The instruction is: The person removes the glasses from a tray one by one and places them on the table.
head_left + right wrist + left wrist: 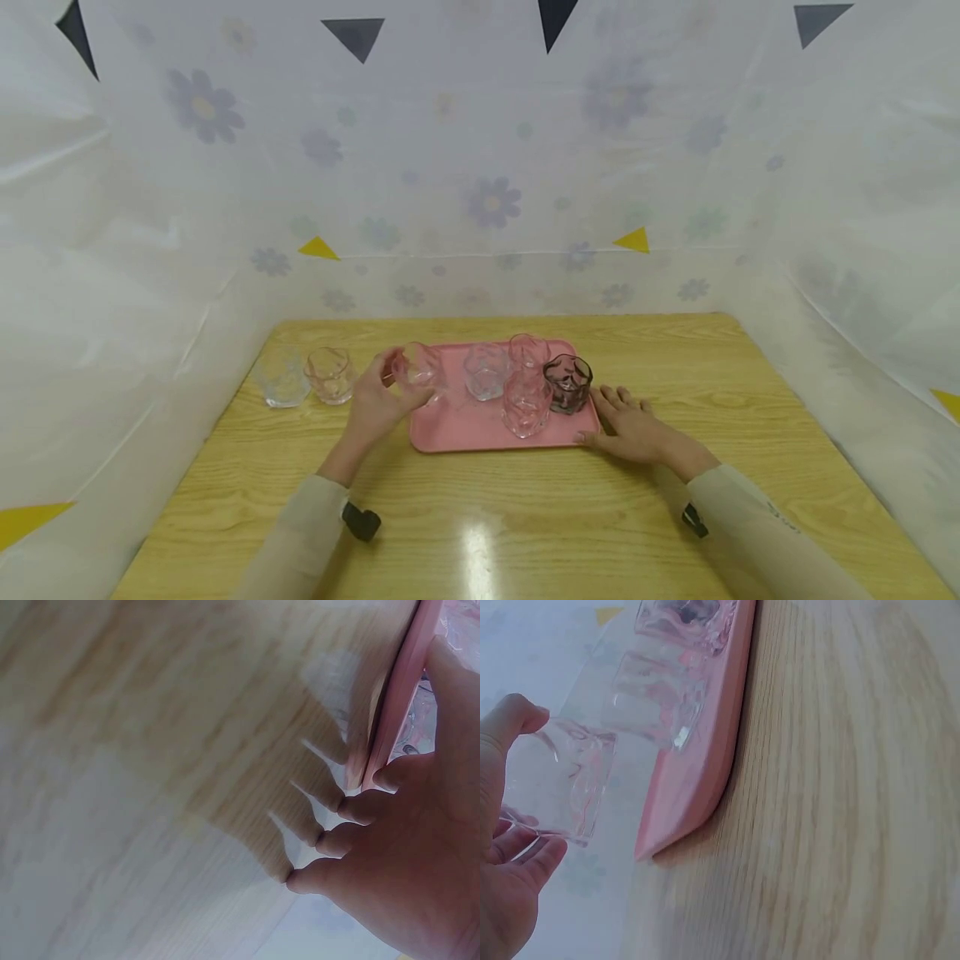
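Four glasses (pixel 527 406) stand on the pink tray (pixel 457 435), grouped toward its right end; two more glasses (pixel 330 377) stand on the table (pixel 480 487) to the left. The left hand (pixel 378 402) grips a transparent glass (pixel 418 368) between thumb and fingers, apparently raised over the tray's left end. The right hand (pixel 633 429) lies with fingers extended at the tray's right edge. The step in hand appears to be transfer of the held glass at the tray. The next move likely calls for level lowering, clear of the neighbouring glass, before release.
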`<state>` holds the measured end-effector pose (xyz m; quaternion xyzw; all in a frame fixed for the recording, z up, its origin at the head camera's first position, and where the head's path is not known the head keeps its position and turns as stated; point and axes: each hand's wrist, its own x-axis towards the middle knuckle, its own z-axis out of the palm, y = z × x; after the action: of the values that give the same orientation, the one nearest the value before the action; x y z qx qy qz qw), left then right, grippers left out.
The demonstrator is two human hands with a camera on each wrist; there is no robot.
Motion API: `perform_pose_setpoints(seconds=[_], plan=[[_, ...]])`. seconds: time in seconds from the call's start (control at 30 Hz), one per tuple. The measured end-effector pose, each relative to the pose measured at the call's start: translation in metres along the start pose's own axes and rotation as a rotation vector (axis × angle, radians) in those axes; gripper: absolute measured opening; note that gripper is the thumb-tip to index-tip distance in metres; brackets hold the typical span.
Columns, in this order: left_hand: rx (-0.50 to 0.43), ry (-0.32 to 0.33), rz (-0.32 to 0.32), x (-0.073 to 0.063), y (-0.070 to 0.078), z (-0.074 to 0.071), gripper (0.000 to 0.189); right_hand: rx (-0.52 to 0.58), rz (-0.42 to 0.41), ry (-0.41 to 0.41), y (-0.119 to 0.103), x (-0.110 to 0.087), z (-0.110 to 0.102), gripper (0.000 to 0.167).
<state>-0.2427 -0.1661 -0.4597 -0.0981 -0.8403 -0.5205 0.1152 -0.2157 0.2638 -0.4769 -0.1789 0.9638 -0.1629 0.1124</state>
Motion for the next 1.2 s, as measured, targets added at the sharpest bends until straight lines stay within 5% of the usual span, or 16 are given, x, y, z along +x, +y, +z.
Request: perform_pose_setpoints(seconds=[0.47, 0.8, 1.2], plan=[[-0.085, 0.110, -0.119, 0.008, -0.031, -0.014, 0.091, 0.001, 0.002, -0.005, 0.000, 0.001, 0.000, 0.101], [-0.095, 0.176, -0.148, 0.012, -0.039, -0.015, 0.091, 0.009, 0.006, -0.010, 0.001, 0.001, 0.000, 0.100], [-0.058, 0.160, -0.179, 0.011, -0.045, -0.016, 0.094, 0.002, -0.004, -0.002, 0.002, 0.001, 0.001, 0.100]])
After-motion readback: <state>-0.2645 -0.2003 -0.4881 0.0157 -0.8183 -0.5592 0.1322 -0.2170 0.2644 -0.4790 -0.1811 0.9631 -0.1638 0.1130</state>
